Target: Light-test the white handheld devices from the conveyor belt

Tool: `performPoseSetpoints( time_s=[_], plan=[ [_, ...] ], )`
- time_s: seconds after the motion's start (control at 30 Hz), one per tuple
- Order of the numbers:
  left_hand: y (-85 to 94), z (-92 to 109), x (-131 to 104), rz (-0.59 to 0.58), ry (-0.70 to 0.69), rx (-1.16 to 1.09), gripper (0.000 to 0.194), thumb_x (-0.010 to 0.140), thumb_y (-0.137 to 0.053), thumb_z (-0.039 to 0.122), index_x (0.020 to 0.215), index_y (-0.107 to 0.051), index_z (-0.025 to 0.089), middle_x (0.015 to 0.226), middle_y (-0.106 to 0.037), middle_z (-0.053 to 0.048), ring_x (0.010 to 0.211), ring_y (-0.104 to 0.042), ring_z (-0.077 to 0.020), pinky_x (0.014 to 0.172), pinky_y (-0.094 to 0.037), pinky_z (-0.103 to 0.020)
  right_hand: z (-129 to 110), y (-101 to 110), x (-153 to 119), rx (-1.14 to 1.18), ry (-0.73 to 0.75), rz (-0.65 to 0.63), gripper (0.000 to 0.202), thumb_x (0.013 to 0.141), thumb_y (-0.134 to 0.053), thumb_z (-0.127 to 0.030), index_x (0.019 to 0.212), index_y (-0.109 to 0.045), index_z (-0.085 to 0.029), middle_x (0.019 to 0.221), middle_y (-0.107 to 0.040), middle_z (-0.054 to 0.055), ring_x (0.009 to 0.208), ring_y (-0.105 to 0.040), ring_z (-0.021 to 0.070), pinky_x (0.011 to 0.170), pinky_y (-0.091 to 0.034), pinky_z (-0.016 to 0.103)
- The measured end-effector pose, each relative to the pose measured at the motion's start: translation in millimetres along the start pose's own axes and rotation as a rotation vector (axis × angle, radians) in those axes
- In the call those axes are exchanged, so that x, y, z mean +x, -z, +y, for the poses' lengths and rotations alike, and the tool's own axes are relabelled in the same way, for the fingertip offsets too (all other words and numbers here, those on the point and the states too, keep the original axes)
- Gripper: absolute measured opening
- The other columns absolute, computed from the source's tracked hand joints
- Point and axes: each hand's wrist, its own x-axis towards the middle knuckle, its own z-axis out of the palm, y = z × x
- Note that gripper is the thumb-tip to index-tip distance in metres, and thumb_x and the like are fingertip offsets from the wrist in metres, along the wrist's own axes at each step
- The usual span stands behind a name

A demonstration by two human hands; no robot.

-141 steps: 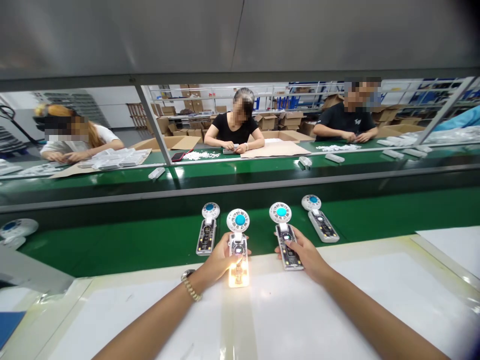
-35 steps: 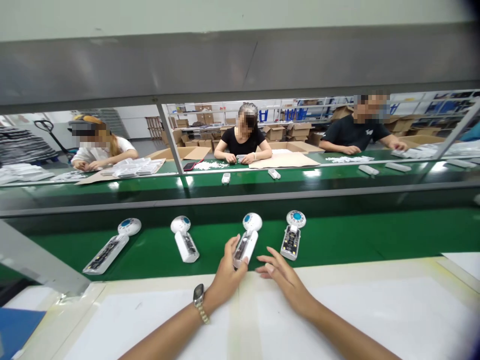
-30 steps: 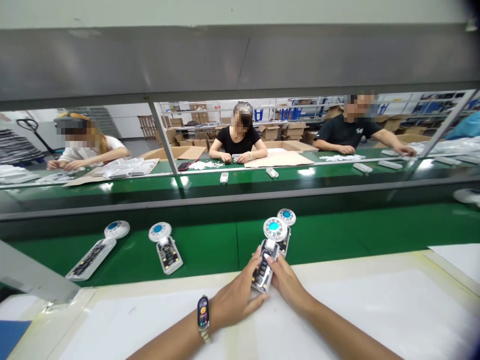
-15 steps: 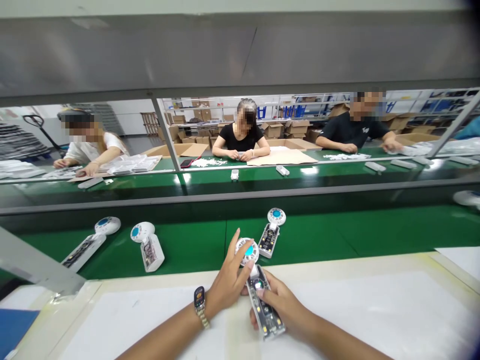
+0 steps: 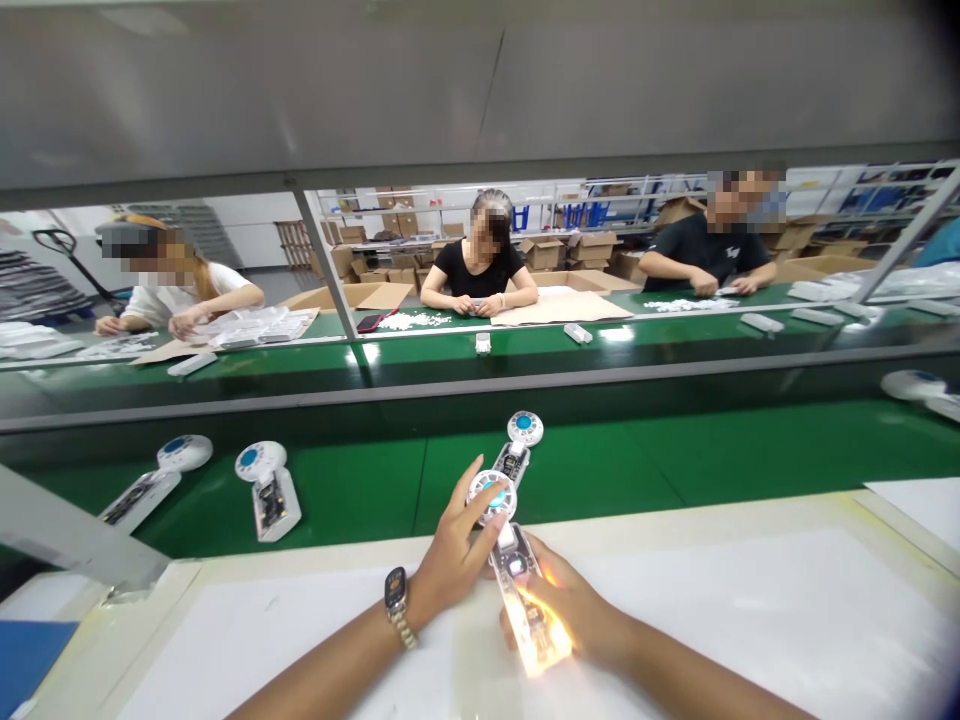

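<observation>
A white handheld device with a round vented head, a blue disc and an exposed circuit board [image 5: 516,545] is between my hands, over the white work surface. The lower end of its body glows bright yellow-orange. My right hand [image 5: 574,595] grips the body, thumb on the board. At the upper end, my left hand [image 5: 457,545] has its fingers over the round head [image 5: 482,482], some of them spread. A watch [image 5: 396,592] is on my left wrist. Just beyond, a similar device [image 5: 525,429] lies on the green belt, partly covered by the held one.
More such devices, one [image 5: 274,500] and another [image 5: 142,495], lie on the green belt [image 5: 600,455] at left; one [image 5: 915,385] is at far right. A metal post [image 5: 75,530] stands at left. Across the belt, several people work with white parts.
The held device's lower end has lit up yellow-orange; before, it was dark there. Devices on the belt now appear further left. My hands keep nearly the same hold.
</observation>
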Motion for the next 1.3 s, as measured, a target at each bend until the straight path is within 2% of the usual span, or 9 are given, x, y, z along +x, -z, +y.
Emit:
performPoseSetpoints(
  time_s=[0.23,0.47,0.57,0.7,1.03,1.3],
  plan=[
    [-1.1,-1.7,-0.1,0.019,-0.035,-0.016,0.036,0.090,-0.041,0.033,0.124,-0.048,0.025,0.145,-0.019,-0.005,0.128,-0.031,-0.0246,0.104,-0.029,-0.037,0.5,2.5,-0.3,-0.041,0.030,-0.030,0.053,0.074,-0.063,-0.043,0.114,-0.036,-0.022,0.086,-0.060,0.004,0.055,-0.062,0.0151,0.050,-0.048,0.030],
    [0.2,-2.0,-0.1,0.046,-0.100,-0.019,0.035,0.090,-0.041,0.031,0.123,-0.048,0.023,0.144,-0.020,-0.006,0.128,-0.029,-0.0253,0.104,-0.029,-0.040,0.3,2.9,-1.5,-0.065,0.026,-0.044,0.060,0.073,-0.063,-0.044,0.120,-0.032,-0.023,0.082,-0.061,0.003,0.056,-0.063,0.0163,0.049,-0.047,0.027],
    [0.7,-2.1,0.3,0.046,-0.086,-0.003,0.035,0.089,-0.041,0.031,0.123,-0.049,0.024,0.144,-0.021,-0.006,0.129,-0.027,-0.0270,0.104,-0.028,-0.042,1.1,8.1,-1.7,-0.057,0.029,-0.109,0.058,0.074,-0.063,-0.041,0.120,-0.033,-0.023,0.086,-0.062,0.005,0.062,-0.065,0.0176,0.053,-0.048,0.029],
    [0.7,-2.9,0.3,0.044,-0.097,0.019,0.035,0.090,-0.041,0.030,0.123,-0.048,0.025,0.144,-0.021,-0.005,0.130,-0.025,-0.0259,0.106,-0.024,-0.043,2.3,14.2,-2.0,-0.074,0.024,-0.178,0.066,0.072,-0.068,-0.038,0.124,-0.031,-0.023,0.082,-0.064,0.005,0.067,-0.065,0.0183,0.057,-0.049,0.030],
    [0.7,-4.8,-0.5,0.051,-0.089,0.052,0.034,0.090,-0.041,0.031,0.123,-0.049,0.026,0.144,-0.022,-0.005,0.130,-0.025,-0.0274,0.105,-0.025,-0.044,-5.2,7.1,-2.1,-0.021,0.041,-0.148,0.071,0.064,-0.074,-0.038,0.122,-0.035,-0.024,0.099,-0.059,0.008,0.068,-0.065,0.0175,0.054,-0.050,0.027],
    [1.4,-1.4,-0.1,0.038,-0.055,0.032,0.035,0.089,-0.041,0.034,0.122,-0.050,0.025,0.143,-0.023,-0.005,0.124,-0.035,-0.0261,0.105,-0.028,-0.042,-4.4,7.5,-3.2,-0.016,0.033,-0.128,0.070,0.062,-0.075,-0.040,0.119,-0.036,-0.024,0.096,-0.059,0.007,0.064,-0.064,0.0153,0.053,-0.049,0.027]
  ],
)
